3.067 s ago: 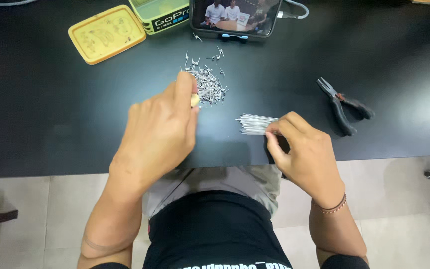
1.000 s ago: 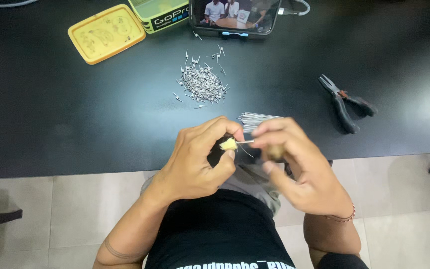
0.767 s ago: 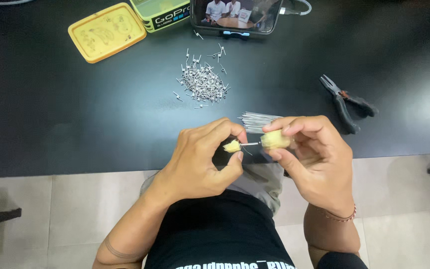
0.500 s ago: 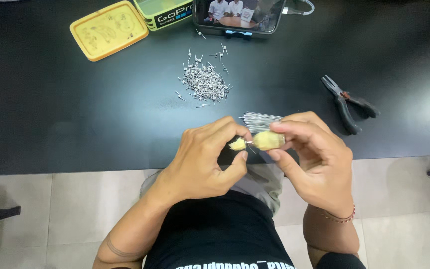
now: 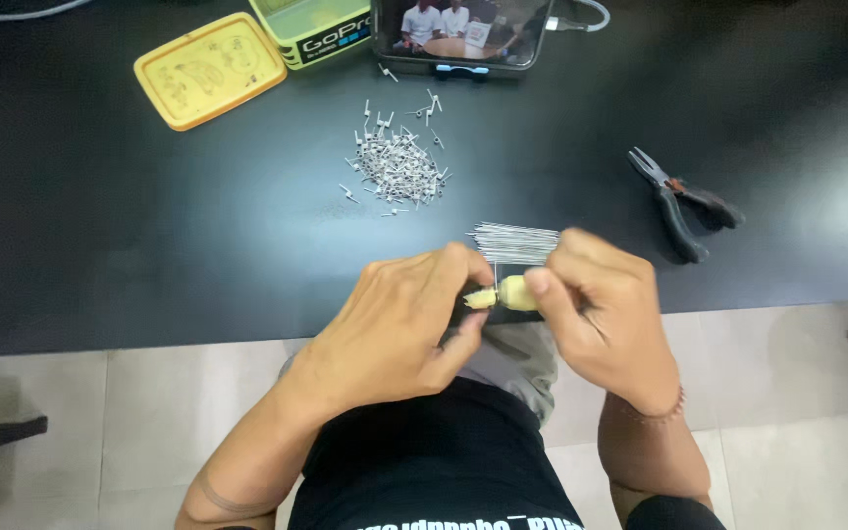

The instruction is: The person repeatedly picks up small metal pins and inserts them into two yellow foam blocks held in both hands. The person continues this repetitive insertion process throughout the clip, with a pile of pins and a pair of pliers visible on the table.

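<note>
At the worktop edge, our left hand and right hand pinch a small yellowish tool with a thin wire; we judge it light, springy, best gripped near the tool.

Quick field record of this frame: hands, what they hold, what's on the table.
left hand: pinches a small pale piece against the yellow tool
right hand: grips the yellow tool
wire: thin, upright between the fingertips
straight wires: bundle on the table edge, behind the hands
bent pieces: loose pile, mid-table
pliers: right, untouched
yellow lid: far left
table: black
</note>
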